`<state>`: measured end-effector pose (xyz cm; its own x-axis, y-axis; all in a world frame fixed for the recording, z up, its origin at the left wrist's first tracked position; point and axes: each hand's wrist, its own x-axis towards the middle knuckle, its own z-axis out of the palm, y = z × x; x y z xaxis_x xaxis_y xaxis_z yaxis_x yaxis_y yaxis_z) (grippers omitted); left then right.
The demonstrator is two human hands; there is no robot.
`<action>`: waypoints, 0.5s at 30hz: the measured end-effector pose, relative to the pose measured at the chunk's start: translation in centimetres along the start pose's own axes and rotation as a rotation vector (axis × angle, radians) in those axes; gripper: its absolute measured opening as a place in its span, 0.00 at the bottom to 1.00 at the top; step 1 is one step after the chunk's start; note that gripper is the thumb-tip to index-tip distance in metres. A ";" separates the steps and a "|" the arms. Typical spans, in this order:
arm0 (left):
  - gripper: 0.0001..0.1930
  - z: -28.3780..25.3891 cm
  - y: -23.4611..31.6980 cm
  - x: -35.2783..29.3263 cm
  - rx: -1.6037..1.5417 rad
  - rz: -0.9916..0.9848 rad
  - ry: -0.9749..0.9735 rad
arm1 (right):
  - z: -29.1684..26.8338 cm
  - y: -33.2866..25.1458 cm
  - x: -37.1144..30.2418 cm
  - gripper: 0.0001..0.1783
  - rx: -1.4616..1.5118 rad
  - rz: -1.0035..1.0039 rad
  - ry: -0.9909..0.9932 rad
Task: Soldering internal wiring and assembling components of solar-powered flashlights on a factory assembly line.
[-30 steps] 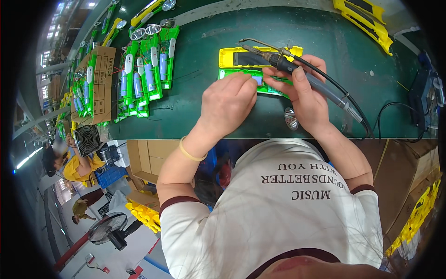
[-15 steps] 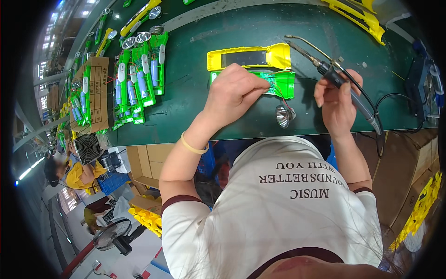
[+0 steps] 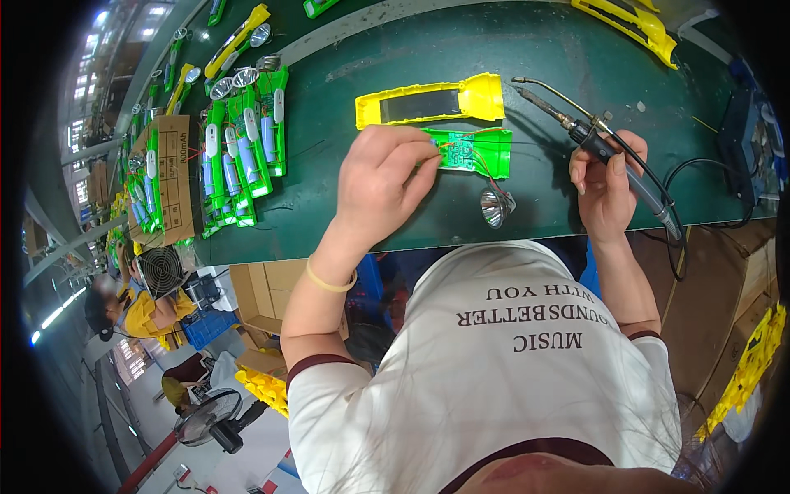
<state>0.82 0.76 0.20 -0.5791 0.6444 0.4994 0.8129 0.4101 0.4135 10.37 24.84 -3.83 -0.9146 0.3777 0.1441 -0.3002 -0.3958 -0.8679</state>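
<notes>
My left hand [image 3: 383, 183] lies over the left part of a green flashlight housing [image 3: 497, 156]. Its thumb and fingertips are pinched together beside the green circuit board [image 3: 459, 151]; what lies between them is too small to make out. Thin red wires run from the board to a silver reflector lamp [image 3: 494, 207], which rests on the table just below the housing. Right above sits a yellow housing half [image 3: 481, 97] with a dark panel [image 3: 420, 104]. In my right hand [image 3: 607, 185] is a soldering iron [image 3: 592, 138] with a thin metal tube alongside, its tip pointing up-left, apart from the board.
Several green flashlight halves with blue cells [image 3: 247, 156] lie at the left of the green table [image 3: 329, 206], by a cardboard piece [image 3: 177, 173]. Yellow housings [image 3: 629, 29] lie at the far right. A black cable [image 3: 699, 169] trails toward a dark blue device [image 3: 736, 152].
My left hand has slid left along the green housing, uncovering more of the circuit board. My right hand still holds the soldering iron, with little movement. The whole view has shifted slightly.
</notes>
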 end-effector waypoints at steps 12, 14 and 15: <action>0.05 1.1 -0.6 -0.1 -0.113 -0.079 -0.080 | 0.5 0.0 -1.0 0.16 -0.012 0.034 -0.106; 0.05 0.8 -0.3 -0.2 -0.096 -0.069 -0.082 | 0.9 -0.2 -1.1 0.15 -0.044 0.117 -0.086; 0.05 0.5 0.1 -0.1 -0.117 -0.134 -0.101 | 1.2 -0.3 -1.1 0.14 -0.055 0.135 -0.075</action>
<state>0.99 1.04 -0.26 -0.6674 0.6531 0.3578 0.7131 0.4220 0.5597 11.12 23.49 -3.16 -0.9638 0.2604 0.0579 -0.1602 -0.3914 -0.9061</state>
